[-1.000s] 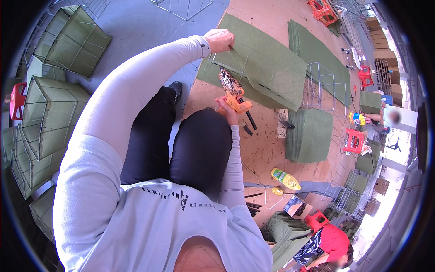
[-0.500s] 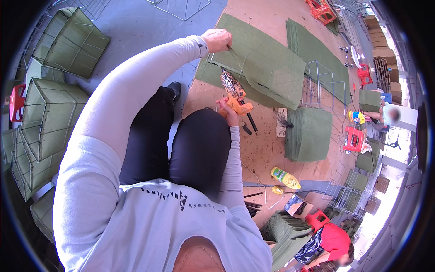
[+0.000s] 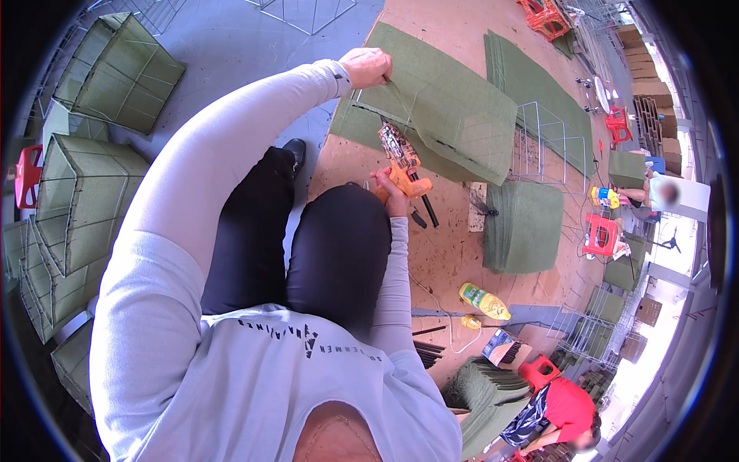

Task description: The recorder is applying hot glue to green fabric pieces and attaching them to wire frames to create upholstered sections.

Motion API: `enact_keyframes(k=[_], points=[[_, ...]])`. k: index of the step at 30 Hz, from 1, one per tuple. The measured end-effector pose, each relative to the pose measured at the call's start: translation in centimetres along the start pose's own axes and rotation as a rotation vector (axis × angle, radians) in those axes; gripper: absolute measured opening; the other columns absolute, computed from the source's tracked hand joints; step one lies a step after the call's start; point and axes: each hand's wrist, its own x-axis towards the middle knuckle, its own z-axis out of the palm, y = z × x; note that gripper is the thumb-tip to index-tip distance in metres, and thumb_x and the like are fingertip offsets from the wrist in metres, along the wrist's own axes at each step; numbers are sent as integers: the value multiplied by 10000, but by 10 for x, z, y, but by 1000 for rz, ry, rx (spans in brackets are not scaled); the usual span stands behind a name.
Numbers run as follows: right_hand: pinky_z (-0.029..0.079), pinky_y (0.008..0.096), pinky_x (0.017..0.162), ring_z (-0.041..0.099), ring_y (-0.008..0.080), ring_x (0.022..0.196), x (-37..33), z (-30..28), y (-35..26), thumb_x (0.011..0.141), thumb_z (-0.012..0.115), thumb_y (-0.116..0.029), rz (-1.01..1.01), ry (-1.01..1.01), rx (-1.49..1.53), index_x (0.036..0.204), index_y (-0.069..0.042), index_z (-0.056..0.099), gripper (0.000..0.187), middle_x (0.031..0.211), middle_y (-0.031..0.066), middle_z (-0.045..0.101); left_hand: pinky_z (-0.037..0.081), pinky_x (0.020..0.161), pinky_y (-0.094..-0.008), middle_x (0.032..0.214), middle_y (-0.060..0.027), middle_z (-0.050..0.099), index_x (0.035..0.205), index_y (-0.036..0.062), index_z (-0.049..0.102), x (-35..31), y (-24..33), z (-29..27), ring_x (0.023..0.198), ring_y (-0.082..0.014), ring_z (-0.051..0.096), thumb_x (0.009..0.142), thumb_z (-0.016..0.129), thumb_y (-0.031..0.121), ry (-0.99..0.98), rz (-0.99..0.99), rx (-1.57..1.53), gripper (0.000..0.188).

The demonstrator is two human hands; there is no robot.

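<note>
A seated person in a pale grey long-sleeved top and black trousers, seen from above, works over a brown floor (image 3: 454, 254). The left hand (image 3: 366, 66) is stretched out ahead, its fingers closed in a pinch on the near corner of a green felt panel (image 3: 450, 108) backed by a wire frame. The right hand (image 3: 392, 192) sits just past the right knee, clamped around the grip of an orange tool shaped like a gun (image 3: 402, 160), whose nose points up towards the panel's lower edge, just short of the pinched corner. The panel is olive green, flat and roughly square, lying tilted on another green sheet on the floor ahead of the knees. Right of it lies a stack of green felt pieces (image 3: 523, 225). A yellow bottle (image 3: 483, 300) lies on the floor nearby. Finished green wire-framed boxes (image 3: 85, 200) are stacked at the left
</note>
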Motion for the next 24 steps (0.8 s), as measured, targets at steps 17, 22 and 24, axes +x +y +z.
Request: enact_keyframes(k=[17,22,24], points=[[461,265,719,594,188,775,-5,-4,-6,772,632,-16,28,109,67,874,-19,529,144,800,36,552,465,756,-374,799,-121,648,844,68,674,-1,2,-2,840,-292,602,750,644,198,-10,-20,0,163],[463,271,725,592,187,769,-6,-11,-7,775,623,-2,22,121,94,881,-15,532,140,813,45,558,471,761,-356,801,-105,650,831,79,670,0,3,-3,852,-273,607,731,665,207,-13,-27,9,163],[466,275,727,587,183,762,-6,-12,-8,775,621,0,16,123,88,881,-14,532,139,808,43,556,467,756,-376,795,-126,648,834,60,671,-1,3,-3,838,-296,601,744,646,200,-10,-12,-6,169]])
